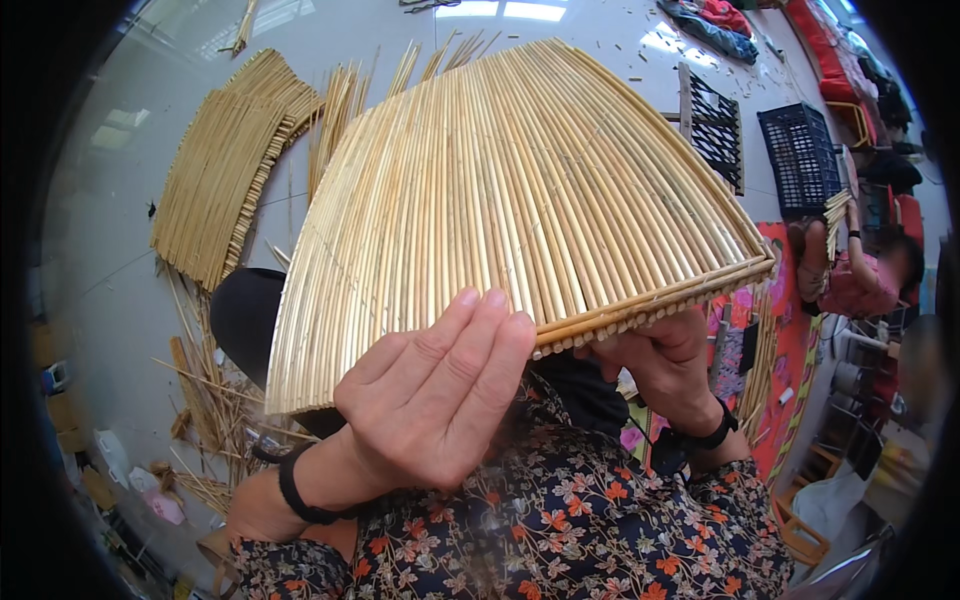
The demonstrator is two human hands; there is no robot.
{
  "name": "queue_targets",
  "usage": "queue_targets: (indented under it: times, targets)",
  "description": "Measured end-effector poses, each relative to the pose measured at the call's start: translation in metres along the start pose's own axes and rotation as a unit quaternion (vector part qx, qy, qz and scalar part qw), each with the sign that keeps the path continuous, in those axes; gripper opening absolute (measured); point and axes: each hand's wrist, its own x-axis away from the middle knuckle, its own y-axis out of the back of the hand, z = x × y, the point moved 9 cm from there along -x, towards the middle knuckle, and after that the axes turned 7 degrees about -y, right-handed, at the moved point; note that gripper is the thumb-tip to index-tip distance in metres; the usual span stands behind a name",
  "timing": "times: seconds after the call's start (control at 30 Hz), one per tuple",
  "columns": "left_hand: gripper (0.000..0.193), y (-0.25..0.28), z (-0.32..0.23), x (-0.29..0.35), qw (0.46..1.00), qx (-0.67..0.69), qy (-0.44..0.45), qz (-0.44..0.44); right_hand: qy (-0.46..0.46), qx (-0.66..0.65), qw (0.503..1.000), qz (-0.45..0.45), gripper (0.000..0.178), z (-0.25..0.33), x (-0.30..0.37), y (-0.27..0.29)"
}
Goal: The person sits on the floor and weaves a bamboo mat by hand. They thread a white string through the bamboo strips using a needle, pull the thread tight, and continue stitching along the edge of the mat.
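Note:
A stiff panel of straw-coloured reeds [510, 190], laid side by side, tilts across my lap. A split-reed edging strip [650, 302] runs along part of its near edge, up to the right corner. My left hand [440, 390] is closed over that edge, its fingers together on top where the visible strip ends; the thumb is hidden. Under the edge, my right hand [668, 368] has its fingers curled against the panel's underside. The panel hides some of those fingertips, and whether they hold anything else there does not show.
Stacked reed panels [215, 185] lie on the floor at the far left, with loose reeds [340, 110] beside them. Scraps [205, 390] litter the near left. At right are a dark plastic crate [800, 160], a red patterned mat [790, 350] and another person [865, 275] holding reeds.

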Motion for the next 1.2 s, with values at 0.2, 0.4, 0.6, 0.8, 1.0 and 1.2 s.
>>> queue_targets:
  times: [0.2,0.4,0.6,0.8,1.0,1.2]
  targets:
    - [0.023,-0.001,-0.006,0.002,1.000,0.003,0.010,-0.006,0.058,0.074,0.994,0.049,0.011,0.009,0.003,0.007]
    - [0.022,-0.002,-0.008,0.006,1.000,0.003,0.011,-0.009,0.090,0.133,0.985,0.060,0.013,0.015,0.009,0.014]
    - [0.022,0.002,-0.005,0.000,1.000,0.005,0.021,-0.013,0.222,0.290,0.929,-0.052,0.019,0.026,0.010,0.012]
    - [0.023,0.003,-0.003,0.001,1.000,0.001,0.014,-0.024,0.279,0.295,0.907,-0.113,0.016,0.031,0.010,0.000]
    - [0.025,0.005,-0.002,-0.002,1.000,0.004,0.008,-0.022,0.263,0.320,0.897,-0.157,0.009,0.025,0.015,-0.003]
    - [0.026,0.005,-0.003,0.000,1.000,0.004,-0.001,-0.019,0.192,0.187,0.954,-0.139,0.004,0.016,0.009,0.001]
